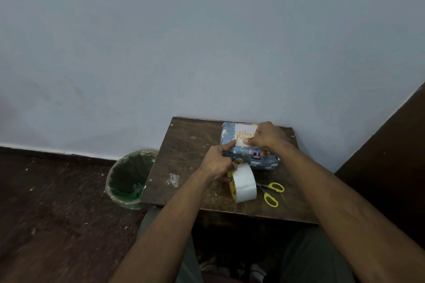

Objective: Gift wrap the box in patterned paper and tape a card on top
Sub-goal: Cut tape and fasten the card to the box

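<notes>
Nearest the lens my two forearms rise from the bottom of the frame toward the small dark wooden table at lower centre. My left hand has its fingers curled round the roll of clear tape, which stands on edge just below the box, and its fingertips seem to pinch the free end up at the card's near left corner. My right hand lies on top of the wrapped box, thumb pressing on the white birthday card and fingers curled over the front edge of the box. The box sits at the far right of the table, against the wall, already covered in blue patterned paper. I judge the card thin and light, likely to slide on the glossy paper, so it wants holding flat at one edge while tape goes on the opposite one. The tape will cling to itself; best held by the very end. The box looks stiff enough to take pressing. Yellow-handled scissors lie right of the roll, a crumpled scrap of clear plastic to the left, and a green-lined bin stands on the floor beside the table.
</notes>
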